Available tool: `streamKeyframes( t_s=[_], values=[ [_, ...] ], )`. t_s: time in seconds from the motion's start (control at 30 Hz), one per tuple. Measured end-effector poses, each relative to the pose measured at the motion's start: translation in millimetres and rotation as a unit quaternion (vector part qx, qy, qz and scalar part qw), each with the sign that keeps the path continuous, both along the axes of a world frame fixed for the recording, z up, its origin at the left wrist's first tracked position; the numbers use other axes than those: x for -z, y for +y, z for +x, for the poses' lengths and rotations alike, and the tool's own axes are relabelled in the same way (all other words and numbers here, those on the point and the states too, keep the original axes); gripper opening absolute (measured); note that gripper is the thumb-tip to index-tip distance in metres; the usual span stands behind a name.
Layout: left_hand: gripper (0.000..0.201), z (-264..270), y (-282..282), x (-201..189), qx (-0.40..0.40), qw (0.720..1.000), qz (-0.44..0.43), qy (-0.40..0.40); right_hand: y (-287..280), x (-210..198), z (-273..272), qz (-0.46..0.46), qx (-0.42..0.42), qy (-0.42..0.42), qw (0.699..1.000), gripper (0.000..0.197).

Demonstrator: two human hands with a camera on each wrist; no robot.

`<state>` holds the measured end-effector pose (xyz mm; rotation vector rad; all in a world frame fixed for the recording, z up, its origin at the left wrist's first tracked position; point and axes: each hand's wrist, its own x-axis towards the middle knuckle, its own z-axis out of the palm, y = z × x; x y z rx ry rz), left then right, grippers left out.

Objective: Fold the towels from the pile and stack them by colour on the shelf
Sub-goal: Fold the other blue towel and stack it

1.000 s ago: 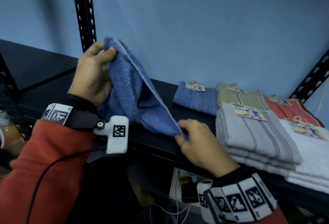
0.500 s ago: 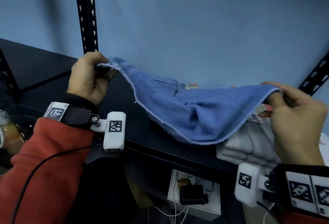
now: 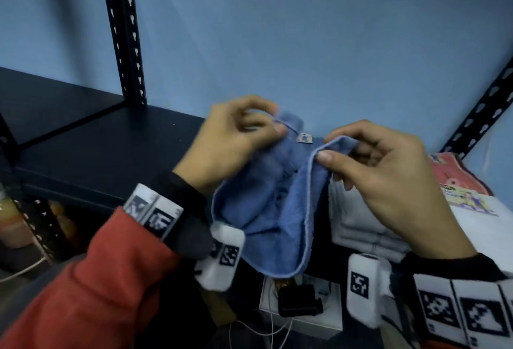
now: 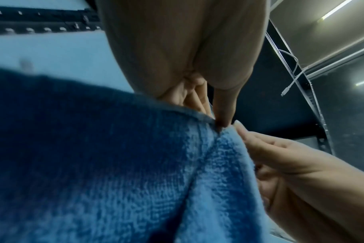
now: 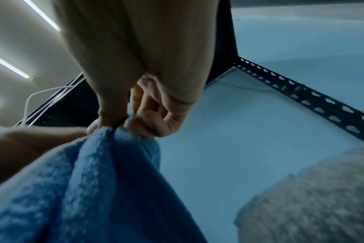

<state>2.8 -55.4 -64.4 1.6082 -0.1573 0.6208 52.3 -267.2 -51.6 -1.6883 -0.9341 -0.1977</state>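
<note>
Mid-fold: my left hand (image 3: 230, 137) and right hand (image 3: 388, 171) each pinch a top corner of the blue towel (image 3: 266, 210), held above the shelf (image 3: 97, 149) front edge. It hangs doubled, fold downward, long axis roughly vertical. Folded grey towels (image 3: 358, 226) already lie right of it; stacking remains.

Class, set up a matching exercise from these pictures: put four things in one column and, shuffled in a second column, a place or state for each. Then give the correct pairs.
Column one:
1. blue towel
2. grey folded towels
3. pink towel
4. shelf post

Column two:
A. standing upright at the back left of the shelf
B. lying furthest right on the shelf
C. stacked under the right hand
D. pinched at its top edge by both the left hand and the right hand

Pairs: 1-D, 2-C, 3-B, 4-A
</note>
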Motion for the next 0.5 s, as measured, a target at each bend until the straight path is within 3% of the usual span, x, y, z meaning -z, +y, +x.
streamKeyframes(
  t_s=[0.07,0.13,0.23,0.5],
  values=[
    [0.008,0.6,-18.4,3.2,0.058,0.998,0.023,0.018,6.2,3.0,-5.2,0.008,0.029,-0.014,0.999,0.019],
    [0.012,-1.5,-29.3,5.5,0.084,0.996,0.017,0.022,8.3,4.3,-6.6,-0.018,0.074,-0.066,0.995,0.017],
    [0.022,-3.7,-31.4,6.5,0.094,0.995,0.012,0.017,3.9,2.9,-3.0,-0.050,0.084,-0.090,0.991,0.008],
    [0.026,-1.4,-24.1,9.8,0.088,0.995,0.051,0.015,-3.2,-3.6,-4.9,-0.098,0.071,-0.098,0.988,0.022]
  ],
)
